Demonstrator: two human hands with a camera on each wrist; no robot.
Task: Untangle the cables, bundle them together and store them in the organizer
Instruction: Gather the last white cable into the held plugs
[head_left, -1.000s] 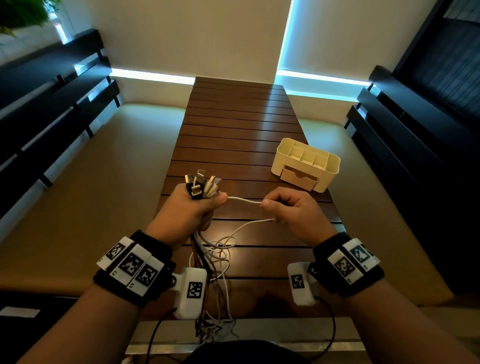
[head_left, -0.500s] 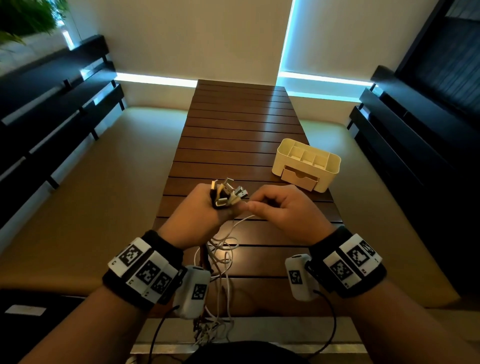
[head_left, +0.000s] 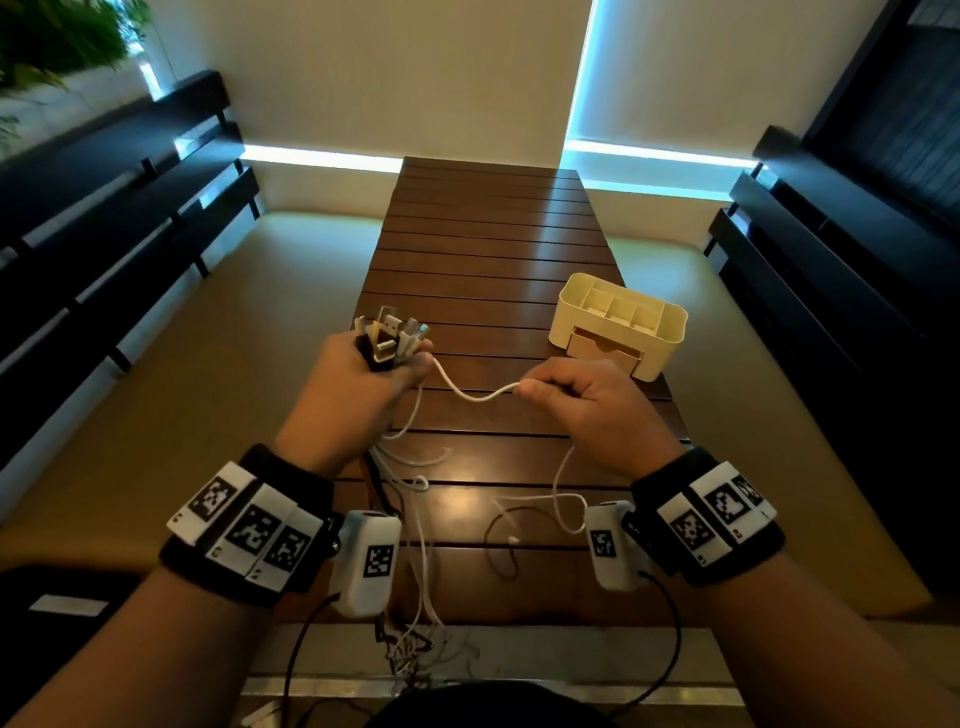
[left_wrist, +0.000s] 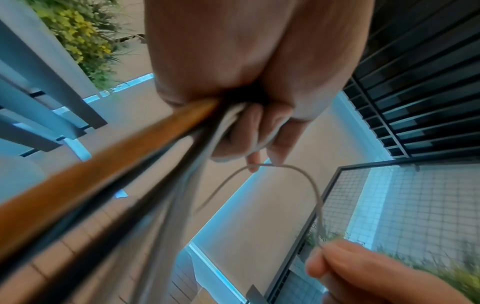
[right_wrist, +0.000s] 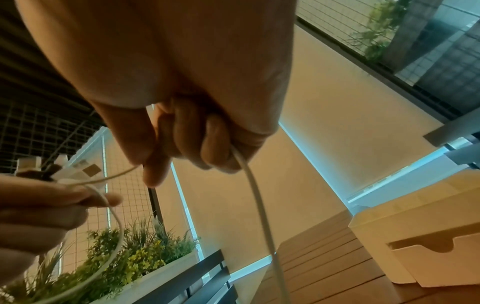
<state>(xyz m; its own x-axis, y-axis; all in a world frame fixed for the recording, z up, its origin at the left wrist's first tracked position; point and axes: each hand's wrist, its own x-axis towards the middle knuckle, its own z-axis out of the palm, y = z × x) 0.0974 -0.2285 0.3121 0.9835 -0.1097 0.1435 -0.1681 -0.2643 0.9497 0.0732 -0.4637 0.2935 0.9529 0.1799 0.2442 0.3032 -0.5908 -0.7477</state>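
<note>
From the head view, our left hand was clenched around a bunch of cables, their plugs sticking up out of the fist above the wooden surface. Our right hand pinched one white cable, which sagged between the two hands. The rest trailed down to the near edge. The cream organizer stood on the surface just beyond our right hand.

From the left wrist, our fingers were curled tight on the cables, a brown one among them, and the white cable arched over to our right hand.

From the right wrist, our fingers were closed on the white cable, with the organizer low at the right.
</note>
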